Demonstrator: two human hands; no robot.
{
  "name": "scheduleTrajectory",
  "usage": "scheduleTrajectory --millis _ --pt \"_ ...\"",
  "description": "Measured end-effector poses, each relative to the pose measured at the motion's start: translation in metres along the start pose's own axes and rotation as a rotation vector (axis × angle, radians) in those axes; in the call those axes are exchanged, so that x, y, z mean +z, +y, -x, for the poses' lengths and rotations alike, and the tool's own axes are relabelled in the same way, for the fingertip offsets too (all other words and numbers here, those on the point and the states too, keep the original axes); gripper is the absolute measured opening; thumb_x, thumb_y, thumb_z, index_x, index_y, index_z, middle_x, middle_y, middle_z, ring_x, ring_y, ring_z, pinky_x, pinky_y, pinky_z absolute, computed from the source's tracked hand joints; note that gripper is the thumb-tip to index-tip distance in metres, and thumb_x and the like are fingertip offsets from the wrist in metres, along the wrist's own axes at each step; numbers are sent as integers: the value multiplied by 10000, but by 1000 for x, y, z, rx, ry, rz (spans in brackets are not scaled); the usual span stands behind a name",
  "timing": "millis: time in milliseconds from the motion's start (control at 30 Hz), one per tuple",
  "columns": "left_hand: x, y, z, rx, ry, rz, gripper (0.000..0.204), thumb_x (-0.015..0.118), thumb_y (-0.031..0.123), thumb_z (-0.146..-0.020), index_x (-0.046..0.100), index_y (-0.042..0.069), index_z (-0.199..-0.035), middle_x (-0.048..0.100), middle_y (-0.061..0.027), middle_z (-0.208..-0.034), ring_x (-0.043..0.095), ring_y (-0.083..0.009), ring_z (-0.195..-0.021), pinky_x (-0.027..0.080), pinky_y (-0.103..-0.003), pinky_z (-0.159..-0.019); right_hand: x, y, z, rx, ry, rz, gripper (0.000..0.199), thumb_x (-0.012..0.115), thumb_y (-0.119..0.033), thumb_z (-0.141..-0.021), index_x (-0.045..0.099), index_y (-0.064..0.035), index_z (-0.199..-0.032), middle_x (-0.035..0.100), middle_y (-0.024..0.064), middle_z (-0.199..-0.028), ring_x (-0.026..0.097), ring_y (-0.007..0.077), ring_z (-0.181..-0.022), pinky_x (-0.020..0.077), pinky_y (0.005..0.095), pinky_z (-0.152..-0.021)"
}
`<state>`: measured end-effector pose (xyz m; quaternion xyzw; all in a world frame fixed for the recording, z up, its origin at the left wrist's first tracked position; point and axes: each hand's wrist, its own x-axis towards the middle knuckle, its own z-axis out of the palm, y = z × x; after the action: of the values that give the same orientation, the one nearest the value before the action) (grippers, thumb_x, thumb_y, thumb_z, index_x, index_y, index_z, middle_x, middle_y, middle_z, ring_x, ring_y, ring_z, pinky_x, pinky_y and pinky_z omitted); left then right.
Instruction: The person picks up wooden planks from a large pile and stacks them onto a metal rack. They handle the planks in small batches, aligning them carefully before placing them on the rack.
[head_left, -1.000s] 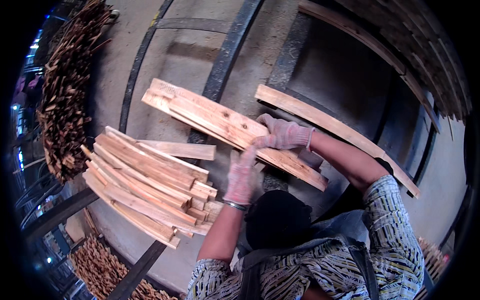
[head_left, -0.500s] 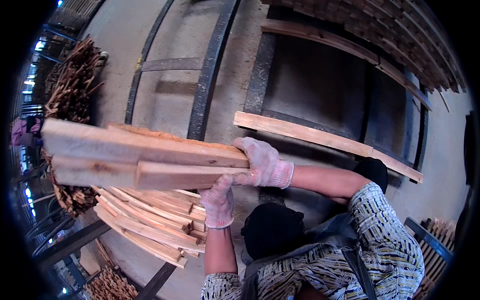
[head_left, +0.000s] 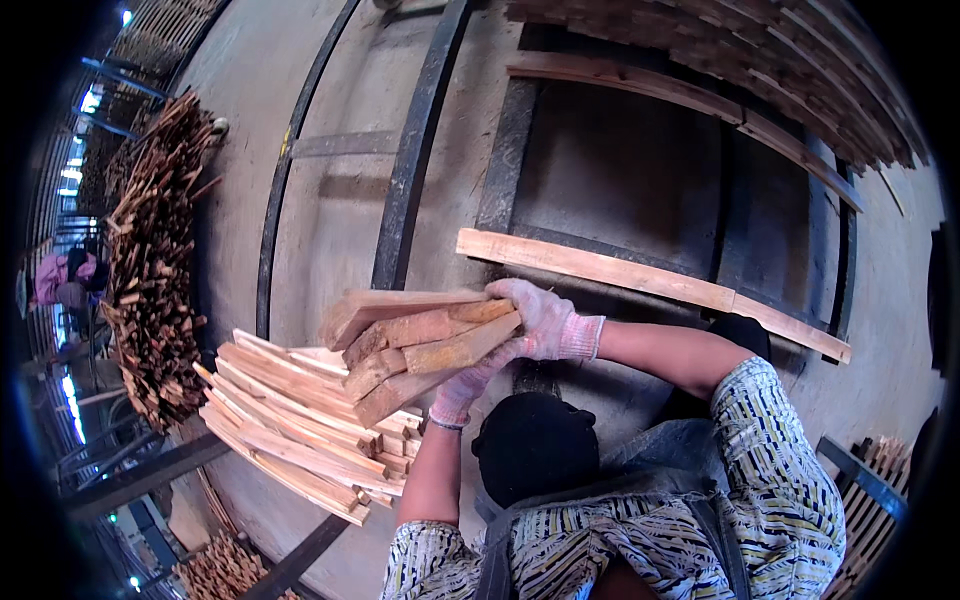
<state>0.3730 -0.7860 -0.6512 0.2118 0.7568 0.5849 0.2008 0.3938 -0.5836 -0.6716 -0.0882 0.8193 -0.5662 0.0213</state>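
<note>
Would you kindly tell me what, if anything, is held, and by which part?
A bundle of wooden pieces, held near its right end in the picture, with the right hand above and the left hand below.

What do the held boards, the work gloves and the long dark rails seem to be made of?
Held boards: bare wood, apparently rough-sawn, from the tan colour and uneven faces.
Work gloves: probably knitted fabric, matte and pinkish-white, with ribbed cuffs.
Long dark rails: likely painted metal, judging by their straight, black, scuffed faces, though dark wood can't be ruled out.
</note>
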Motion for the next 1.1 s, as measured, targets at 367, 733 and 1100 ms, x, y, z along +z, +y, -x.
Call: scheduleTrajectory --millis 367,733,1100 --pt "-7 72 -93 -158 28 414 847 724 573 -847 471 -35 -1380 603 -154 -1237 634 -251 -1106 526 -399 -972 -57 -41 -27 198 104 -274 747 643 -566 -907 456 -40 -1404 629 250 -1188 619 353 -1160 477 404 -995" --pt "85 76 -257 -380 -295 517 657 669 499 -943 530 16 -1366 645 -123 -1206 656 -235 -1071 549 -371 -951 -161 -6 -22 433 664 -244 528 509 -435 -1023 473 -75 -1409 636 211 -1257 613 306 -1188 460 375 -998" --pt "143 -20 -338 -617 -306 470 689 714 507 -902 577 -2 -1345 655 -122 -1225 624 -229 -1109 500 -353 -979 -199 122 15 828 857 5 639 360 -535 -1015 486 -32 -1388 615 297 -1266 571 463 -1212 456 498 -1005"
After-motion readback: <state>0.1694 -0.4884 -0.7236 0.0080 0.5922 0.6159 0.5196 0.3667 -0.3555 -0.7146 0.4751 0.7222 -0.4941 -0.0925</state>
